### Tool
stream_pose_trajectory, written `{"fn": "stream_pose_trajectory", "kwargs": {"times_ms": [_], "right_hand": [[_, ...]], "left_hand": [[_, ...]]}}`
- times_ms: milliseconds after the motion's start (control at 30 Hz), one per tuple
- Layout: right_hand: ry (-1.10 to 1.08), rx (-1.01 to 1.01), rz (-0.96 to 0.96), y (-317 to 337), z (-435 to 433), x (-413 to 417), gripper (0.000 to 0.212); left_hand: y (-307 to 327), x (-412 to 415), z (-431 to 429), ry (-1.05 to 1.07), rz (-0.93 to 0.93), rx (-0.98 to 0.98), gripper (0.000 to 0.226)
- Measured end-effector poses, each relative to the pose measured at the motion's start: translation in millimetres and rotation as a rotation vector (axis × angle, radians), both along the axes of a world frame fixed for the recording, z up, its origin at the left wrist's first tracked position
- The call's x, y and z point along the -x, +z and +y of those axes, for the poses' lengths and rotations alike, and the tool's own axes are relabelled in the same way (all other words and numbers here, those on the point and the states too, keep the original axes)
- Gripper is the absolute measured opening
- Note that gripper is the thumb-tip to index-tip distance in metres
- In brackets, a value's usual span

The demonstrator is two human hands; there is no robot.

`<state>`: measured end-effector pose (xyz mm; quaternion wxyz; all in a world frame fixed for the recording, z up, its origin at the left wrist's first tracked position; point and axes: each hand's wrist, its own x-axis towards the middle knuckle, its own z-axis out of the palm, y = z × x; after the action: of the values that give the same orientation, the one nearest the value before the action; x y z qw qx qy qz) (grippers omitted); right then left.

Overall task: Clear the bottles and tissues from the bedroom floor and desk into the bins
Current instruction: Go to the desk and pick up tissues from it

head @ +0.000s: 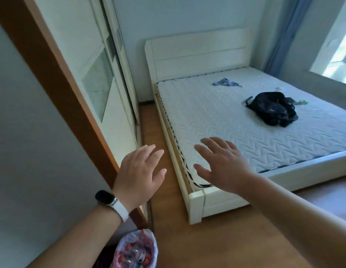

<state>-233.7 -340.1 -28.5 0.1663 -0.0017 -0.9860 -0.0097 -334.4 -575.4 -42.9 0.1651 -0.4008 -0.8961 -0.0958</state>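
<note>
A lined bin holding wrappers sits below the left hand; no bottles or tissues show. Both hands, right hand nearer the bed, have fingers spread, empty. Risk: missing litter hidden beyond the bed.

left hand: lower centre, open, fingers spread, empty, watch on wrist | right hand: centre, open, empty, over bed corner | bin: bottom edge, white liner, red-and-white litter inside | bag: black, on mattress, right | floor: wood
</note>
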Motion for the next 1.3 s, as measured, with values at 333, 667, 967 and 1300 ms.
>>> {"fn": "stream_pose_trajectory", "kwargs": {"times_ms": [333, 667, 967, 1300], "right_hand": [[-0.225, 0.051, 0.078, 17.0, 149.3, -88.7, 0.053], [-0.49, 0.066, 0.128, 15.8, 252.9, -142.7, 0.056], [-0.738, -0.03, 0.099, 9.1, 344.4, -154.3, 0.054], [-0.983, -0.076, 0.092, 18.1, 436.9, -114.4, 0.053]], "left_hand": [[19.1, -38.1, 170.0, -0.214, 0.058, -0.079, 0.045], [23.3, -48.8, 310.4, -0.443, 0.079, -0.068, 0.047], [6.4, -19.0, 460.5, -0.68, 0.019, -0.126, 0.05], [6.2, 44.9, 610.7, -0.928, 0.001, -0.187, 0.049]]}}
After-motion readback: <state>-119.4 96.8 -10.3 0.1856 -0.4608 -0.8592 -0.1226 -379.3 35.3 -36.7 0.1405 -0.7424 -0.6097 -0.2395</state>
